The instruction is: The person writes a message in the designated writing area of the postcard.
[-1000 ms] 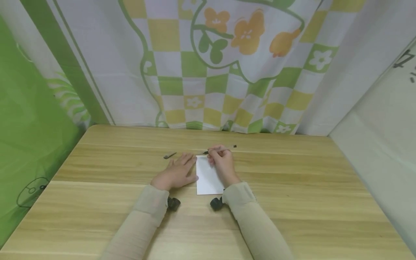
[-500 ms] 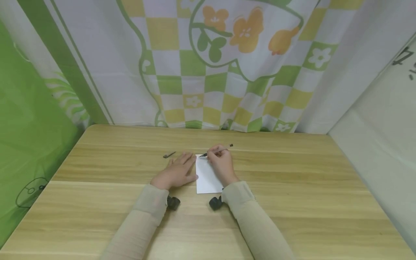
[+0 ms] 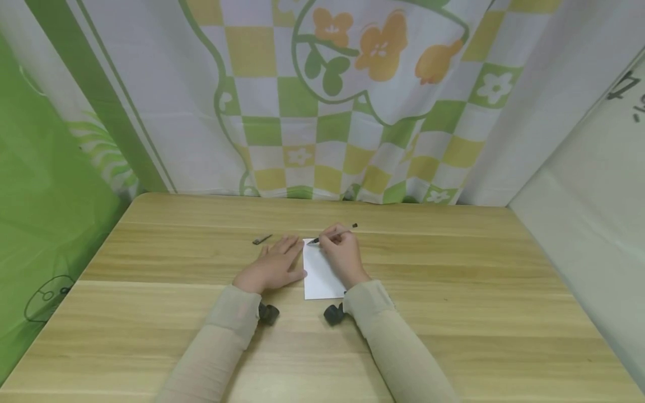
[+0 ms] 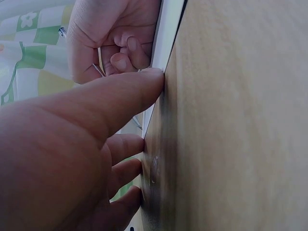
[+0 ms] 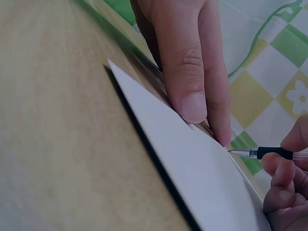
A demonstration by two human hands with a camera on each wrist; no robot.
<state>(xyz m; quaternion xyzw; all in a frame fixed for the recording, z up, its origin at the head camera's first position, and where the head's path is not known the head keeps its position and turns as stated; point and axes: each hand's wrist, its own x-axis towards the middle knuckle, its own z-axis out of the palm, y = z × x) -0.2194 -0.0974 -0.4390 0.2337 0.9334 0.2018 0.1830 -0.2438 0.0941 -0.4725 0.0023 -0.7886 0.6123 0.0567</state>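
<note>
"What's on the wooden table?"

"The left hand, fingers extended, gripping nothing; the right hand, pinching."

"And beneath that one?"

"White paper; the left thumb touches its left edge, probably to stop it sliding."

"What's pinched?"

"A gel pen, held low, presumably for control, tip at the paper's far left corner. The pen cap lies farther left, likely out of the way."

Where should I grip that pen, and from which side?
Probably pinch the pen by its dark grip section, just behind the metal tip, coming from the right as the right hand does: the tip is near the far-left corner of the paper, the tail points right, and the left hand rests at the paper's left edge.
</note>
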